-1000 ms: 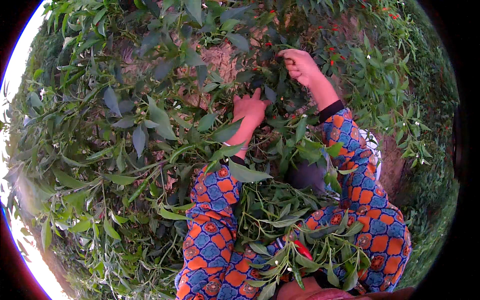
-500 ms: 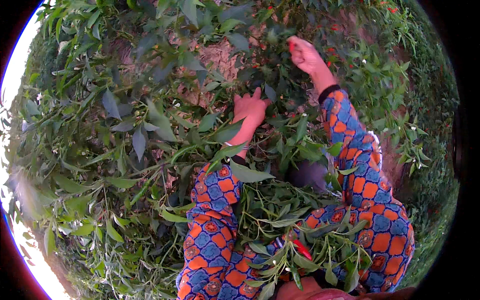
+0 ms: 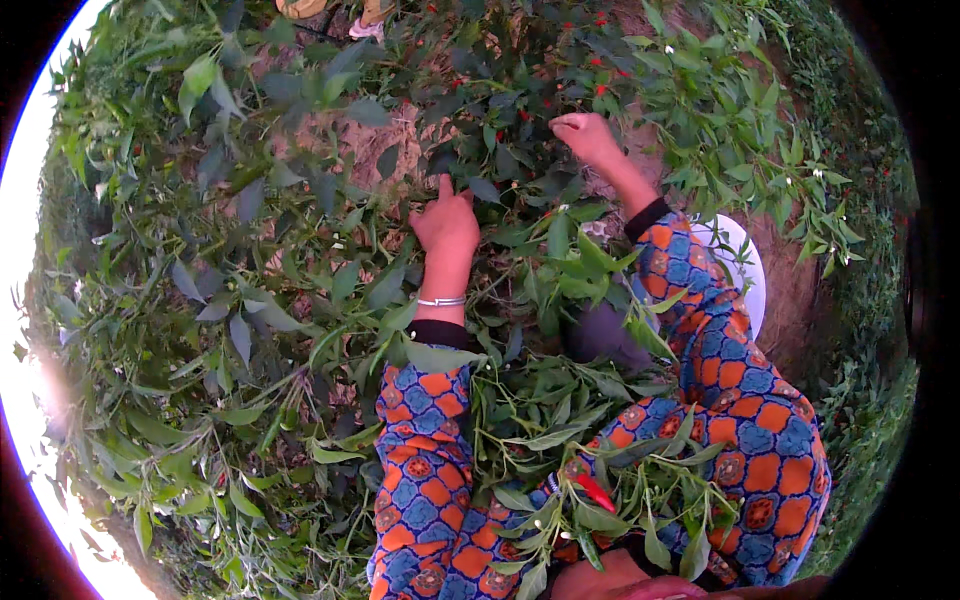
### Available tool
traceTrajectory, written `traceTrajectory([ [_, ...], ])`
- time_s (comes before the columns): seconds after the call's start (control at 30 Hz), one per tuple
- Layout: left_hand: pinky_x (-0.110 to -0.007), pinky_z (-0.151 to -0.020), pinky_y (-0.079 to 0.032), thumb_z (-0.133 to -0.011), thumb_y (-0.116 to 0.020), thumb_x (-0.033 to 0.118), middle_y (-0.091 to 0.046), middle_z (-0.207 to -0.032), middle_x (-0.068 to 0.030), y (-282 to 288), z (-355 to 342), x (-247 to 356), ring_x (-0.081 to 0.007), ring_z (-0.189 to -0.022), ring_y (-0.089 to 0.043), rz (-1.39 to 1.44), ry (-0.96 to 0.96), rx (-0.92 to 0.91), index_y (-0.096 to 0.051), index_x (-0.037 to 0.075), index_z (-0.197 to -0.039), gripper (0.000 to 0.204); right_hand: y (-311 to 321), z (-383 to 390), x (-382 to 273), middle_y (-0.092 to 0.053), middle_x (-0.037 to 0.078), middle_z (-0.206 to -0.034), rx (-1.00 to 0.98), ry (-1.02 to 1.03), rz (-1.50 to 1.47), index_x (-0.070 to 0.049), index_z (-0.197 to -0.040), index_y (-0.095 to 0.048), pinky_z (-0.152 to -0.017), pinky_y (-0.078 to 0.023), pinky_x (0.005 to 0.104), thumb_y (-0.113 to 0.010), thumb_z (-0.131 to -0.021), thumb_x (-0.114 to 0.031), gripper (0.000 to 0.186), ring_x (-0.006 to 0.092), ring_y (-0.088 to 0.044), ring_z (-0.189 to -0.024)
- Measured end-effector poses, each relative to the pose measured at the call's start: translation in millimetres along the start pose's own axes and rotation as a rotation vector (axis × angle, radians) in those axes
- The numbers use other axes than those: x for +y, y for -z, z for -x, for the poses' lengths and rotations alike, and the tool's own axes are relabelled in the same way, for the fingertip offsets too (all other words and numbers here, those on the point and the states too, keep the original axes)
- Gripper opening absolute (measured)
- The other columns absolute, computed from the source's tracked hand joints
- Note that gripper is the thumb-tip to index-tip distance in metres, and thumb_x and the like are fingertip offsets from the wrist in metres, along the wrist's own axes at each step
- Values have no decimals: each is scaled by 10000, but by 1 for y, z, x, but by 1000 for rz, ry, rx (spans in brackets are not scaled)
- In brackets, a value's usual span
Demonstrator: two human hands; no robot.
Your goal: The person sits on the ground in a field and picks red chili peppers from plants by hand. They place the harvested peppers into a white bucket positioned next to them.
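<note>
My left hand (image 3: 447,222) is among the pepper plants, its index finger stretched out and its fingers apart, next to dark green leaves. It appears to hold nothing. To its right, my right hand (image 3: 585,138) is raised over the foliage with its fingertips pressed together; what they pinch, if anything, I cannot make out. Small red chili peppers (image 3: 600,90) hang on the plant just beyond it. A larger red chili pepper (image 3: 595,492) and a green chili pepper (image 3: 590,550) hang on a leafy branch close to my chest.
A white bucket (image 3: 752,275) stands beside my right forearm, partly hidden by the sleeve. Dense pepper plants (image 3: 250,370) spread to the left, with more flowering plants (image 3: 790,180) at the right. Bare soil (image 3: 370,150) shows between them. Another person's shoe (image 3: 367,28) appears at the top.
My right hand has come nearer and slightly left; the red thing at its fingertips no longer shows. My left hand has shifted left. More of the white bucket is visible.
</note>
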State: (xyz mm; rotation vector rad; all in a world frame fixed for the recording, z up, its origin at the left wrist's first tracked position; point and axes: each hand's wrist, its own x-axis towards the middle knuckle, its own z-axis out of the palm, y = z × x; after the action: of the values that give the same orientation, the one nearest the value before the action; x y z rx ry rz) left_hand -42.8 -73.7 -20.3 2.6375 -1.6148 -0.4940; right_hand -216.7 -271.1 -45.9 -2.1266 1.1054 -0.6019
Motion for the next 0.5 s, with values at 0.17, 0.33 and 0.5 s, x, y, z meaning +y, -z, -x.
traceTrajectory([
  [0.17,-544,-875,-341,-772,-491,146,-294,-1364,-40,4,1,-3,-248,-979,-549,-34,-32,11,-568,214,-1057,303,-17,-21,-21,-613,154,-876,328,122,143,-65,-1001,-597,-680,-465,329,-576,-762,-205,278,290,-600,-785],
  [0.33,-555,-863,-345,-787,-473,146,-269,-1379,-41,6,4,-4,-244,-977,-550,-79,-36,16,-566,212,-1062,298,-16,-46,-16,-604,164,-822,339,84,11,-48,-966,-590,-649,-464,356,-545,-807,-241,254,287,-597,-721],
  [0.5,-569,-831,-358,-788,-461,129,-265,-1382,-34,5,6,-8,-244,-972,-552,-36,13,-20,-563,204,-1065,305,-20,-25,-7,-425,-17,-686,-78,-392,-1860,-65,-923,-529,-334,-209,162,-500,-854,-227,179,49,-329,-443],
])
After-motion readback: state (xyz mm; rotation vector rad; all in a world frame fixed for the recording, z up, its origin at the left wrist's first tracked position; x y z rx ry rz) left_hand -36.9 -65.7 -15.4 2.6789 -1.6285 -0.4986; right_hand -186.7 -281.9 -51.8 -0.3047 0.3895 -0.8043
